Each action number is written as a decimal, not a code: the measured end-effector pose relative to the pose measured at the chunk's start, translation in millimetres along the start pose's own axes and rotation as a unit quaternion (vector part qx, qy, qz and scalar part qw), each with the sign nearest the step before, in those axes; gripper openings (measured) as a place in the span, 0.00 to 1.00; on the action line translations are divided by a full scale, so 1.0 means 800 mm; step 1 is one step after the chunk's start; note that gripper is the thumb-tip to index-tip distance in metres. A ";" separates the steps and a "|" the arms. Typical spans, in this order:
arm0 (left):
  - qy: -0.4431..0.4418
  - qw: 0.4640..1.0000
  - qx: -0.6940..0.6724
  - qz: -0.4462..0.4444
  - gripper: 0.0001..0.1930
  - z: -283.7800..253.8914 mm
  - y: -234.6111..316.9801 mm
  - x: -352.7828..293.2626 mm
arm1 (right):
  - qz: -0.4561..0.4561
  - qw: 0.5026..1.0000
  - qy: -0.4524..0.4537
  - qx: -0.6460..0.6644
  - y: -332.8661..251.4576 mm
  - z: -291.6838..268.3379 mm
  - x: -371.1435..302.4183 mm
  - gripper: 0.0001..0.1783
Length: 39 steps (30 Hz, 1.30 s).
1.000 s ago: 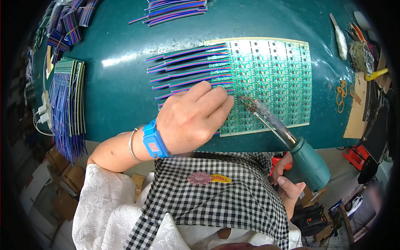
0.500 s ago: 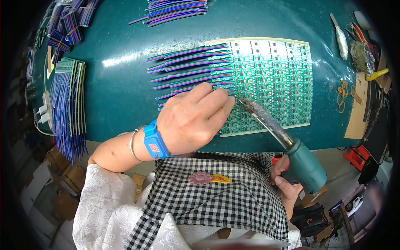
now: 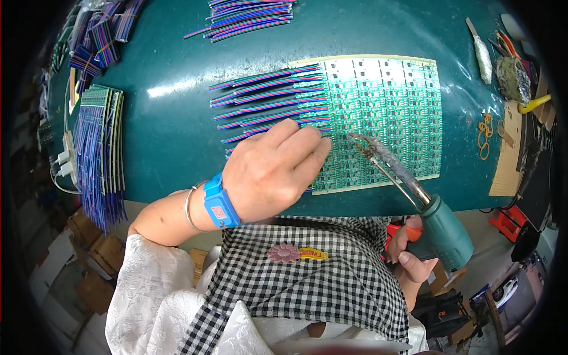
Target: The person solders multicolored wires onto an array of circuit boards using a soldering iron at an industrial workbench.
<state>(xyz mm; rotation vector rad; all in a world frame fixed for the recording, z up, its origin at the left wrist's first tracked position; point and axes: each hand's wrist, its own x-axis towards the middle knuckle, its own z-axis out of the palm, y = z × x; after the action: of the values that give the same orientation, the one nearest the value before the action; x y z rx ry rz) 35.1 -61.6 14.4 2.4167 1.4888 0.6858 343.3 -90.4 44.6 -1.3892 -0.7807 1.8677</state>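
Note:
A panel of small green circuit boards (image 3: 390,124) lies on the table, with bundles of multicoloured ribbon wire (image 3: 272,94) in rows along its left side. Over the panel's left edge, my left hand (image 3: 275,168) is closed with its fingertips pinched on a wire; the fingers mostly hide it. A blue strap and a metal bangle circle that wrist. My right hand (image 3: 411,257), below the table's front edge, grips a soldering iron (image 3: 447,234) with a thick teal handle, which partly hides the fingers. The iron's tip points at the boards, just right of my left fingertips.
Wired boards (image 3: 100,148) are stacked at the left beside a white power strip (image 3: 66,157). More ribbon wire (image 3: 251,18) lies at the back. At the right are rubber bands (image 3: 485,136), a cardboard piece (image 3: 504,154) and a wrapped blade-like tool (image 3: 482,56).
The soldering iron's tip has pulled away from my left fingertips, to the right and slightly up. My right hand shifted slightly right with it. My left hand stays almost in place.

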 end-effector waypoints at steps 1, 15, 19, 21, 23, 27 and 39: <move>0.000 1.000 0.002 0.001 0.20 -0.003 0.002 0.000 | -0.001 1.000 -0.001 0.001 0.000 0.000 0.001 0.35; 0.089 0.986 0.123 -0.075 0.09 -0.051 -0.096 0.046 | -0.106 0.994 -0.031 0.017 0.012 -0.010 0.013 0.35; 0.111 0.980 0.096 -0.136 0.11 -0.021 -0.130 0.056 | -0.125 0.990 -0.067 0.021 0.021 -0.025 0.011 0.34; 0.116 0.976 0.069 -0.169 0.11 -0.018 -0.127 0.058 | -0.124 0.990 -0.064 0.019 0.021 -0.028 0.010 0.34; 0.119 0.971 0.039 -0.202 0.10 -0.017 -0.127 0.060 | -0.121 0.991 -0.058 0.016 0.021 -0.030 0.011 0.34; 0.121 0.977 0.041 -0.171 0.10 -0.017 -0.137 0.060 | -0.090 0.996 -0.029 0.010 0.007 -0.011 0.006 0.34; 0.121 0.974 0.107 -0.156 0.05 -0.015 -0.130 0.058 | -0.116 0.991 -0.068 -0.001 0.015 -0.023 0.016 0.35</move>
<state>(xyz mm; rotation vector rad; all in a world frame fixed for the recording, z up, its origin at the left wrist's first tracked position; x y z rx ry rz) -34.2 26.9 -6.2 2.2265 2.0822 0.8062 356.1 -85.9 23.4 -1.1277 -0.9684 1.7913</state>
